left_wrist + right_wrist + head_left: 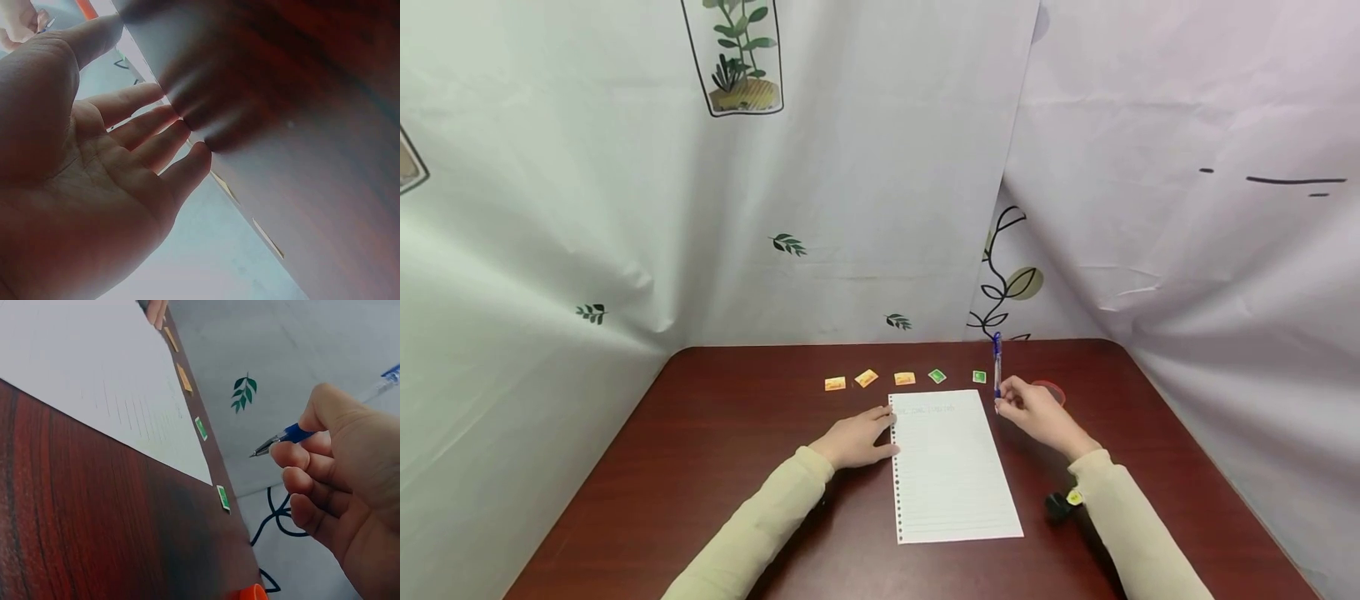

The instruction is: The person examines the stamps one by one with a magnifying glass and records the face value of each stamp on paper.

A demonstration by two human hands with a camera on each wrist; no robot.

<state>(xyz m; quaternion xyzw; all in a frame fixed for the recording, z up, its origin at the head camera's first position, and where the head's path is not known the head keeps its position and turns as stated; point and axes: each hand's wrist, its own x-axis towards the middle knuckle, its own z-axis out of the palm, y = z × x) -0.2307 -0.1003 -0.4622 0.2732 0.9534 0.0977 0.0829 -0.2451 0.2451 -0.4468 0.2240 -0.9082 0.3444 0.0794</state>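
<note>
A white lined sheet of paper (955,479), with punched holes down its left side and a faint line of writing at the top, lies on the table. My left hand (853,437) touches the sheet's left edge with fingers extended. To the right of the sheet, my right hand (1041,414) pinches a blue pen (997,362) between thumb and fingers. In the right wrist view the pen's metal tip (264,449) is bare and held off the paper; its far end sticks out behind the hand.
Beyond the sheet lie three orange stamp-like pieces (867,378) and two green ones (937,376) in a row. A red ring-shaped object (1051,390) sits behind my right hand. Beside the right wrist is a black object (1058,507). Printed cloth hangs around the brown table (737,483).
</note>
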